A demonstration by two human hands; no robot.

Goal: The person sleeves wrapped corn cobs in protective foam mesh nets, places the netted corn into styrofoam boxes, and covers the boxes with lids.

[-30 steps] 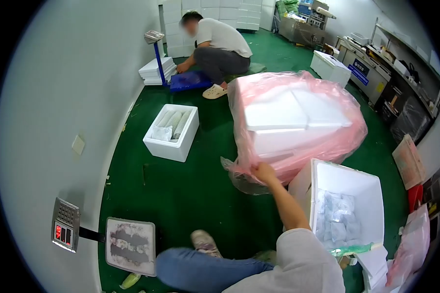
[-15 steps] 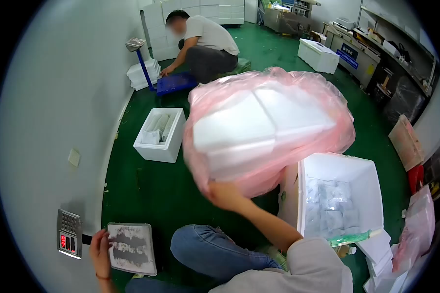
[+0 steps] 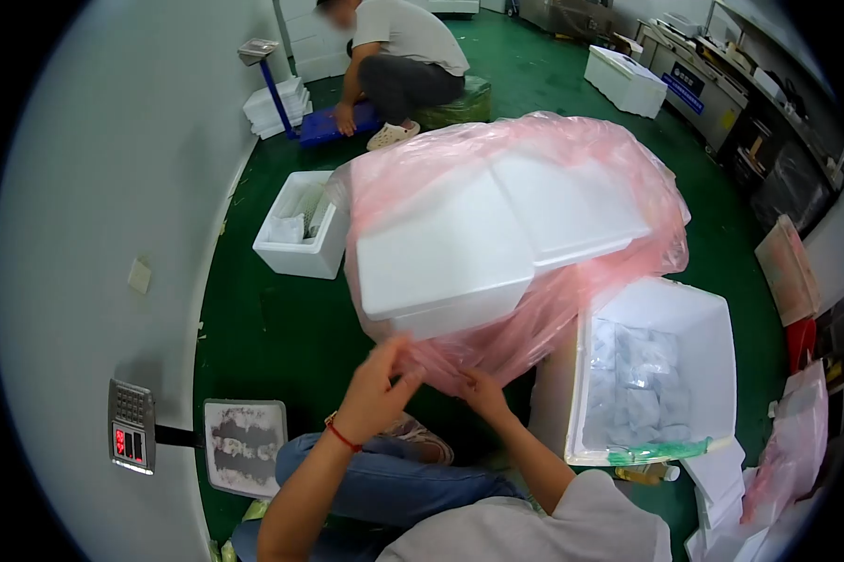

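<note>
A large pink plastic bag (image 3: 403, 178) lies open around white foam boxes (image 3: 450, 248) in front of me. My right hand (image 3: 483, 391) pinches the near edge of the bag. Just left of it, my left hand (image 3: 384, 379) is at the bag's near left edge, below the corner of a foam box; its fingers are slightly blurred, and whether they grip the plastic is unclear. To the right of the bag stands an open white foam box (image 3: 665, 290) holding several clear ice packs (image 3: 642, 384).
Beyond the bag a person (image 3: 408, 47) squats by a blue scale (image 3: 337, 125). An open foam box (image 3: 295, 258) with netted items stands left of the bag. A scale (image 3: 244, 448) with a lit display (image 3: 132, 440) is at lower left. White lids (image 3: 721, 496) lie at lower right.
The bag with its boxes has shifted left and nearer, overlapping the view of the netted-item box. My left hand has come from the lower-left scale to the bag's edge. The squatting person's hand has moved onto the blue scale.
</note>
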